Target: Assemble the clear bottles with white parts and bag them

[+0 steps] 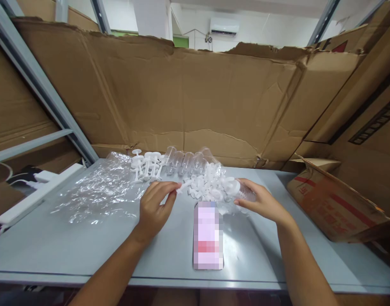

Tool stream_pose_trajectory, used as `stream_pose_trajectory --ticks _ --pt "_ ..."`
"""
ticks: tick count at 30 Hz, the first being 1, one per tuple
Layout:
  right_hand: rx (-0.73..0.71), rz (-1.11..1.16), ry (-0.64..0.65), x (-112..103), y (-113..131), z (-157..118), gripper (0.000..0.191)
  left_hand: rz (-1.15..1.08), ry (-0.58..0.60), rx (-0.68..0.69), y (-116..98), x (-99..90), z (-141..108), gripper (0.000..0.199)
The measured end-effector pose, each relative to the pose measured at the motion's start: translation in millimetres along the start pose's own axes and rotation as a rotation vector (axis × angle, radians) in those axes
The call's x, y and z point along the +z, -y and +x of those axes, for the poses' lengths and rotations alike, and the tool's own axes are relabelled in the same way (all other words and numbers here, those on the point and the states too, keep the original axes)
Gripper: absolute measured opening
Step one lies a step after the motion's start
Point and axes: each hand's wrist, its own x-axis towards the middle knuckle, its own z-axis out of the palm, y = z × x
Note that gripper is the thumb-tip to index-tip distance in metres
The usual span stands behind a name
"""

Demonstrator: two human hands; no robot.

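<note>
Pinching a small white piece (183,186) in the left hand (155,206), near centre frame, and holding a clear cup (248,194) in the right hand (262,201), right of centre, tipped lengthwise with white end (232,187) facing leftward.

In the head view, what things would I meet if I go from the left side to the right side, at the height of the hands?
White power strip, crumpled clear plastic, left hand, phone, right hand, cardboard carton.
</note>
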Motion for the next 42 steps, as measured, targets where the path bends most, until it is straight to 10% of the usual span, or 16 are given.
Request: stream_pose_trajectory --ticks 6,11,16,24,32,37,42 --pt "-0.025 -0.092 0.078 9 8 -4 0.047 0.274 -0.095 -0.007 0 4.0 4 0.021" --pt "-0.033 -0.078 0.09 11 12 -4 0.046 0.079 0.152 -0.168 -3 5.9 6 0.023" --pt "-0.006 -0.031 -0.005 1 8 -4 0.045 -0.034 0.026 -0.319 8 7.7 3 0.02" --pt "0.086 0.096 -0.254 -11 -7 -3 0.045 0.36 0.651 0.023 19 47.6 -21 0.033" --pt "0.063 0.105 -0.17 -1 -1 -1 0.048 0.416 0.8 -0.114 33 51.4 -22 0.021" --pt "0.045 0.095 -0.108 3 1 1 0.048 0.272 0.676 -0.192 40 47.0 -20 0.025" --pt "0.047 0.053 -0.089 3 1 1 0.046 0.03 0.094 -0.255 28 29.4 -6 0.028"
